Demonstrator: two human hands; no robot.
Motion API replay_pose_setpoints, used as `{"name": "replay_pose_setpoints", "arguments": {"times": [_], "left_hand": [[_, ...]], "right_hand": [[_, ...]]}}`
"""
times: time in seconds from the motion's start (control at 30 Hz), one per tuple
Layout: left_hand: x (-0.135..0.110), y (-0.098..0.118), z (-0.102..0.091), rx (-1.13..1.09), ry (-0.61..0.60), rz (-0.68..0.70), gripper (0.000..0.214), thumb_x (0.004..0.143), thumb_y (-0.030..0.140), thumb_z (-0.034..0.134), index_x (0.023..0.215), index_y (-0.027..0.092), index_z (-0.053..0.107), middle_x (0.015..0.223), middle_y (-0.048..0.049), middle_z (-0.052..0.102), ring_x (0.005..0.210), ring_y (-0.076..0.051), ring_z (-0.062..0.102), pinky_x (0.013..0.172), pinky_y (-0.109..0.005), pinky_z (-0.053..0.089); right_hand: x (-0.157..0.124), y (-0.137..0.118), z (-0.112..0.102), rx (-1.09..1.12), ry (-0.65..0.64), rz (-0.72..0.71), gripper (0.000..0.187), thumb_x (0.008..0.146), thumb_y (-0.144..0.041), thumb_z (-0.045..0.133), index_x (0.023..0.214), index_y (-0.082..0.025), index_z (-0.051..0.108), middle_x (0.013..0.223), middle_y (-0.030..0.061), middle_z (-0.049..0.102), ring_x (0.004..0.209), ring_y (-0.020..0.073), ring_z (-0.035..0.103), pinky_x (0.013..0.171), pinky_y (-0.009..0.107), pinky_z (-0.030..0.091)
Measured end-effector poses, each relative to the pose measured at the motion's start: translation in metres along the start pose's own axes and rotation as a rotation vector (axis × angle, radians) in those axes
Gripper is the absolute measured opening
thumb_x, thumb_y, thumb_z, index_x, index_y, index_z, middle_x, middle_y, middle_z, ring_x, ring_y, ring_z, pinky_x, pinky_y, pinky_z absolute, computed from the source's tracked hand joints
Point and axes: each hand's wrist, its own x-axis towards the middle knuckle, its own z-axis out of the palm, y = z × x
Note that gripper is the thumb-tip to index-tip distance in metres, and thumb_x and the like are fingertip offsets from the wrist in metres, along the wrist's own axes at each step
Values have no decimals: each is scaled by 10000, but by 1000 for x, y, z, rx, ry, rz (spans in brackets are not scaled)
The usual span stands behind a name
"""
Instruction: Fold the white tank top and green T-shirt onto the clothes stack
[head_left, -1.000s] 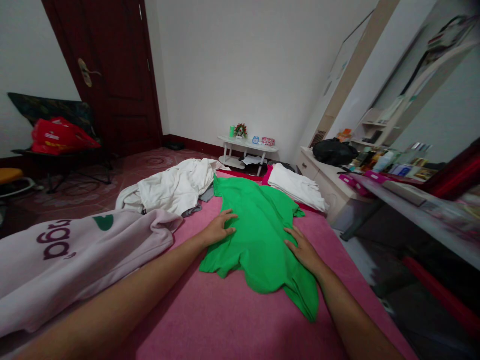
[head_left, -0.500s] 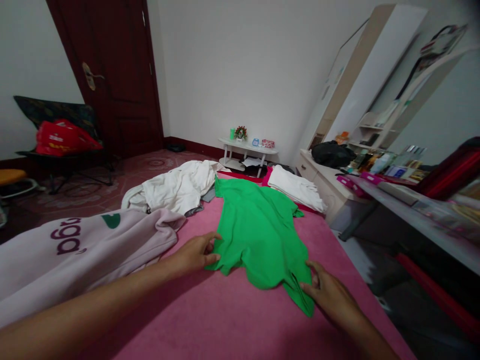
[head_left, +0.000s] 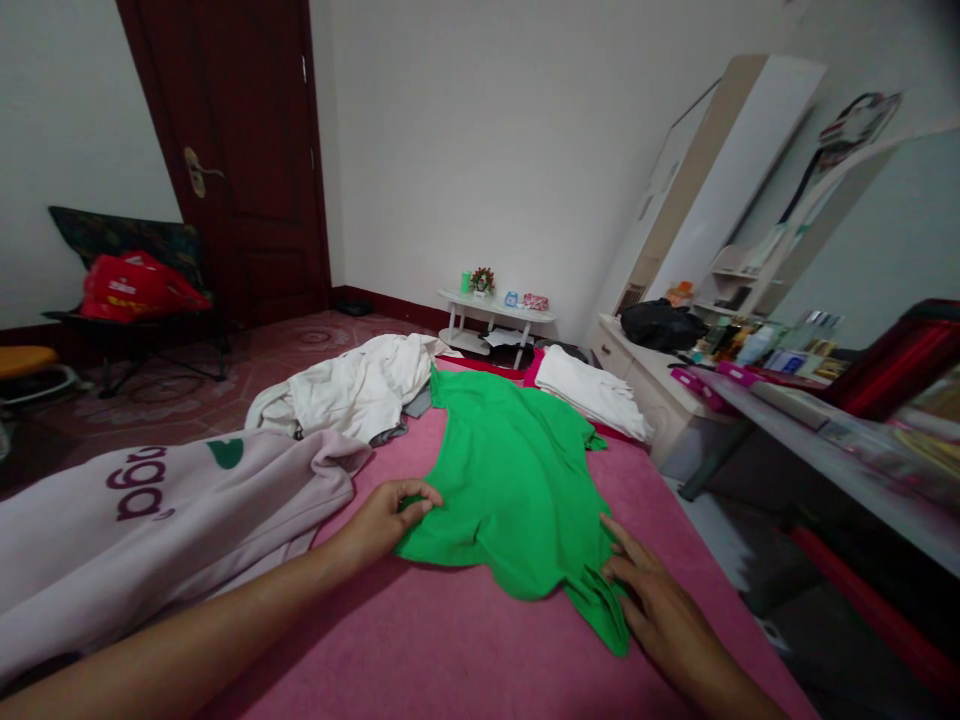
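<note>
A green T-shirt [head_left: 510, 470] lies spread on a pink bed cover [head_left: 360, 640], its near hem wavy and its lower right corner bunched. At the left edge of the hem, my left hand [head_left: 394, 520] pinches the fabric between thumb and fingers. My right hand [head_left: 656, 600] rests against the lower right side of the shirt, fingers stretched out and apart over the creased edge. Left of the shirt is a pale pink sweatshirt [head_left: 247, 510] with dark lettering, partly under my left forearm.
Crumpled white clothing [head_left: 352, 385] lies beyond the sweatshirt. A folded white stack [head_left: 589, 390] sits at the far right corner of the bed. A cluttered desk [head_left: 817, 440] stands to the right; a low white table [head_left: 495, 305] is against the wall.
My left hand has drawn the shirt's left hem corner outward and smoothed it. The right hand's fingers have straightened and spread on the right edge. The view has tilted slightly up.
</note>
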Motion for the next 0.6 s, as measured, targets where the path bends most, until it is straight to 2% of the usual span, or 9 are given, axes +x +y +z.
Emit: {"name": "replay_pose_setpoints", "arguments": {"times": [0.03,0.1,0.17,0.23,0.27,0.33,0.4,0.5,0.6], "left_hand": [[-2,1,-3,6,-4,-15,352,794,432,551,920,125,667,743,-9,596,622,-113,452,562,-199,326],[-9,4,-10,38,-20,-25,360,808,431,538,960,134,673,740,-6,601,607,-111,444,546,-195,315],[-15,7,-17,82,-37,-5,356,820,420,532,1000,148,677,791,-13,625,644,-120,471,568,-195,334],[-20,9,-23,120,-57,12,360,826,417,531,1030,158,676,837,-20,646,685,-132,499,592,-195,356],[-21,10,-26,140,-69,19,363,827,420,534,1038,161,676,850,-22,654,697,-136,509,599,-196,364],[-22,10,-29,193,-93,27,367,825,422,539,1042,161,678,854,-22,664,700,-140,521,606,-197,375],[-22,9,-30,262,-111,30,359,817,413,547,1033,163,685,861,-21,675,707,-142,538,626,-200,387],[-22,8,-31,354,-134,27,351,802,395,555,1033,170,691,875,-21,690,720,-149,570,647,-201,406],[-27,13,-34,442,-145,25,348,797,367,548,1057,182,687,910,-24,701,747,-159,596,660,-204,420]], "right_hand": [[0,-2,-5,-4,-18,-6,142,785,-237,491,775,-236,632,1498,49,334,1290,261,430,1031,441,383],[-2,-8,-15,2,-38,-47,173,842,-282,482,729,-220,597,1485,69,358,1316,270,391,1042,455,358],[-4,-14,-21,13,-17,-77,210,879,-298,449,768,-218,609,1474,82,376,1323,268,380,1054,464,338],[-5,-19,-21,24,-15,-94,230,877,-262,432,951,-230,648,1486,81,354,1334,260,367,1071,468,320],[-5,-20,-18,32,-35,-103,302,864,-235,430,1086,-244,634,1497,75,334,1340,256,360,1077,465,316],[-3,-20,-11,54,-107,-138,493,831,-183,427,1305,-282,523,1494,66,344,1334,247,373,1077,454,324],[-1,-18,-2,72,-169,-170,607,800,-133,409,1379,-311,441,1431,61,442,1281,229,447,1050,421,364],[2,-16,4,32,-176,-157,686,725,-75,397,1362,-319,467,1298,61,566,1173,209,542,987,371,422],[4,-19,-2,-10,-142,-107,613,633,-75,417,1161,-286,646,1138,56,646,1062,213,599,921,338,454]]}}
